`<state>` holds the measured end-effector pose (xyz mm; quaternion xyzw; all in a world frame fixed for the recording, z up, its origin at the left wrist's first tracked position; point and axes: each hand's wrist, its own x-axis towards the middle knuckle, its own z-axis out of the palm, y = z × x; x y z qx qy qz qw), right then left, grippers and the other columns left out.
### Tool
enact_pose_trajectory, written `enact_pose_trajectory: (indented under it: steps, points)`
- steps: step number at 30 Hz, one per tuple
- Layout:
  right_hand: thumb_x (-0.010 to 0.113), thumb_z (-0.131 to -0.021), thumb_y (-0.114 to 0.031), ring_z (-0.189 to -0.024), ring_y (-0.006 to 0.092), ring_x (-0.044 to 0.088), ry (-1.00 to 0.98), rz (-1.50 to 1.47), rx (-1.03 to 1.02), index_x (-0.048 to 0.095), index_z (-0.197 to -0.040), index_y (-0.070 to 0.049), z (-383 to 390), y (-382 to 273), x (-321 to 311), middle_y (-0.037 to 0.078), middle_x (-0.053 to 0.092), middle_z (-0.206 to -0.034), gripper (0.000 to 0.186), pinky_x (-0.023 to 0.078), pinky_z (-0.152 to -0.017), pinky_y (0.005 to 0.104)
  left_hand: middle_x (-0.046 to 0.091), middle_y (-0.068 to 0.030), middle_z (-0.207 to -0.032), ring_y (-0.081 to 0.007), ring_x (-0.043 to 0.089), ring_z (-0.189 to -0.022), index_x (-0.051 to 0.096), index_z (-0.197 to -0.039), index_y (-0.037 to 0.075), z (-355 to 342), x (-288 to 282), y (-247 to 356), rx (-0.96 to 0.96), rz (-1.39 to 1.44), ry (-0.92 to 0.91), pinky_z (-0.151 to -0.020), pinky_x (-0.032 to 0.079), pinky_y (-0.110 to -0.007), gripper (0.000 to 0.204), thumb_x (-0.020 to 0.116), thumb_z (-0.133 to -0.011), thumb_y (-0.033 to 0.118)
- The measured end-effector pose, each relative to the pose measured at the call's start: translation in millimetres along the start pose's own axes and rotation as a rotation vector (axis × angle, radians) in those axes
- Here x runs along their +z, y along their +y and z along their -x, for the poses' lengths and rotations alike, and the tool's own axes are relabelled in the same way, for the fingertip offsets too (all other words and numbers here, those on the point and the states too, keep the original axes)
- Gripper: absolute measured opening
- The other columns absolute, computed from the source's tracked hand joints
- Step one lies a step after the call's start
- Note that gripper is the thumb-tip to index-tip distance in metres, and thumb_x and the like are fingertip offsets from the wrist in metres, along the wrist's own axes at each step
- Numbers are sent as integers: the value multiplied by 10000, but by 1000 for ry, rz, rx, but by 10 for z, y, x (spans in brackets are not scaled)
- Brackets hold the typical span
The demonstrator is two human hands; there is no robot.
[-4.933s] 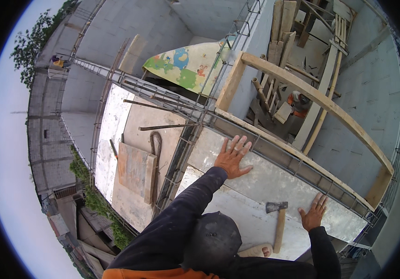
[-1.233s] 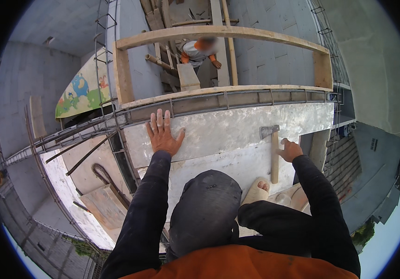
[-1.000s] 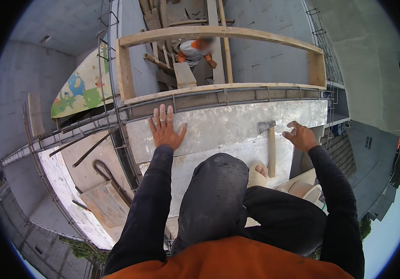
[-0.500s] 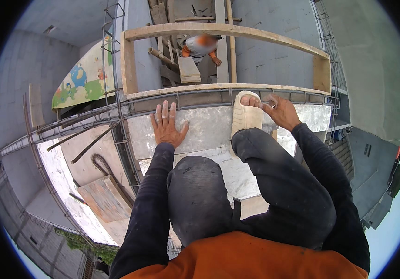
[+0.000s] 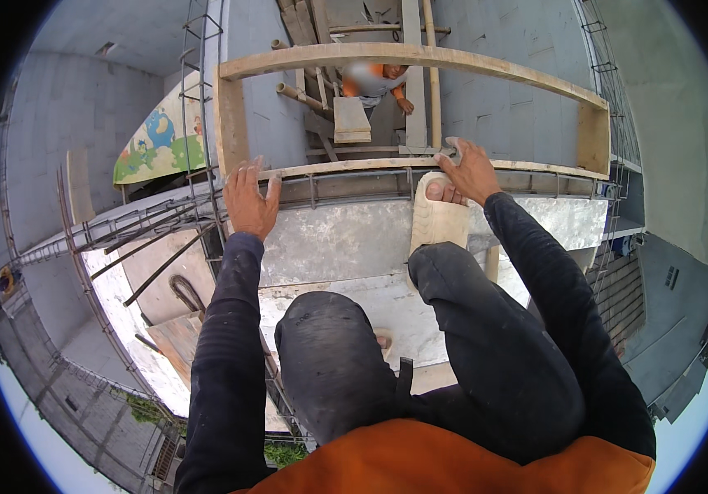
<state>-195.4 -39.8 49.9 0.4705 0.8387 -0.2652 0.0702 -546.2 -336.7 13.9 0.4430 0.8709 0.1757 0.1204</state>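
A long wooden frame (image 5: 415, 56) spans an opening in front of me, its near board (image 5: 354, 165) running beside a rebar cage (image 5: 362, 183). My left hand (image 5: 252, 202) grips the frame's near left corner, fingers over the wood and thumb apart on the near side. Farther right, my right hand (image 5: 471, 173) has its thumb and fingers closed over the top edge of the near board. Its far fingertips are partly hidden. Just left of that hand, my foot in a cream sandal (image 5: 438, 221) rests on the pale panel (image 5: 329, 235).
Below, through the frame, a person in orange and grey (image 5: 378, 82) stands near boards (image 5: 352, 119) and bamboo poles (image 5: 432, 82). Upright rebar (image 5: 197, 99) rises at the left, with loose bars (image 5: 168, 267) and a wooden board (image 5: 177, 342) closer in.
My left hand has moved left and forward from the panel onto the frame's corner. The right hand has moved from beside my toes up to the near board. The person below has shifted.
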Motion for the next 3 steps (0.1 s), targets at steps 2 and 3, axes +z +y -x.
enact_pose_trajectory:
  steps: [2, 3]
  points:
    - [654, -1036, -525, -1405, 486, 540, -88, 83, 72, 615, -1506, -82, -71, 176, 165, 260, 622, -1489, 647, 425, -1207, 485, 605, -175, -1532, -362, 401, -1549, 623, -1491, 101, -199, 93, -61, -20, -121, -60, -1253, 301, -534, 592, 691, -1007, 436]
    - [642, -1042, -572, -1431, 499, 521, -127, 129, 102, 588, -1548, -95, -137, 250, 193, 260, 604, -1522, 698, 413, -1225, 479, 596, -176, -1542, -360, 398, -1550, 609, -1509, 115, -252, 197, -72, -18, -185, -95, -1256, 300, -538, 630, 717, -997, 465]
